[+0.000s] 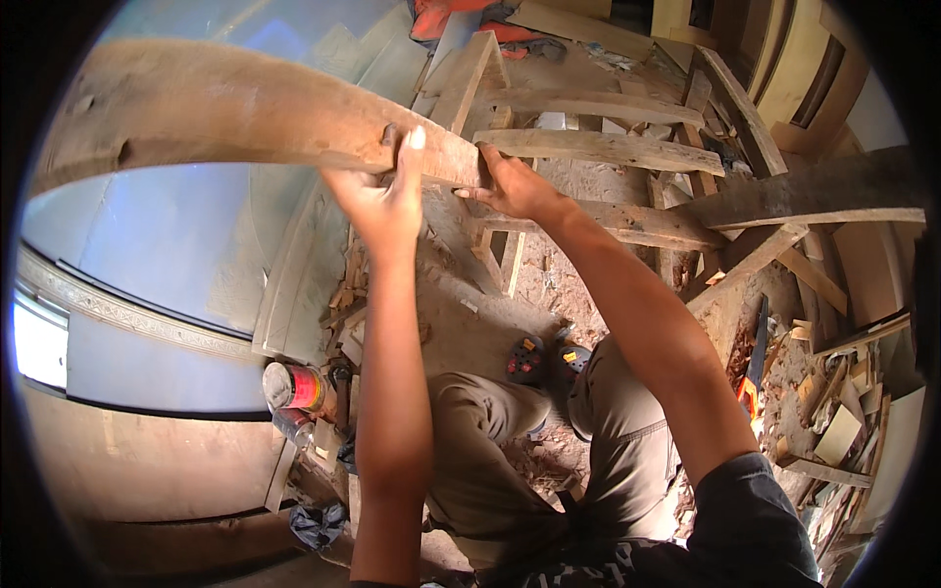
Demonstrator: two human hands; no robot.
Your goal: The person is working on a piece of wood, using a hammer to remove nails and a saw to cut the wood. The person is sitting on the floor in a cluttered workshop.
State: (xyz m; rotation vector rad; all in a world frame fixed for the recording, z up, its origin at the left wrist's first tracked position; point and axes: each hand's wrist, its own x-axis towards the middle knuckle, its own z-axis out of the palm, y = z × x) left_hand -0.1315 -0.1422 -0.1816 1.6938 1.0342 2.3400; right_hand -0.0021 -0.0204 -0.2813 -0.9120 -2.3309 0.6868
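A long, thick wooden plank [225, 113] reaches from the far left toward the middle, raised in front of me. My left hand [384, 201] is closed around its lower edge, with the thumb up along the broad face beside a dark knot or hole. At the plank's right end, my right hand [515, 184] grips the edge between thumb and fingers. Right behind that end stands a rough wooden frame [608, 147] with several slats across it. Whether the plank rests on the frame is hidden.
A dark beam [814, 191] juts in from the right. Near my right knee stands a handsaw [755, 363] with an orange handle, close to wood scraps [843, 431]. A red-labelled can [294, 386] is at the left. Pale blue panels [167, 255] line that side.
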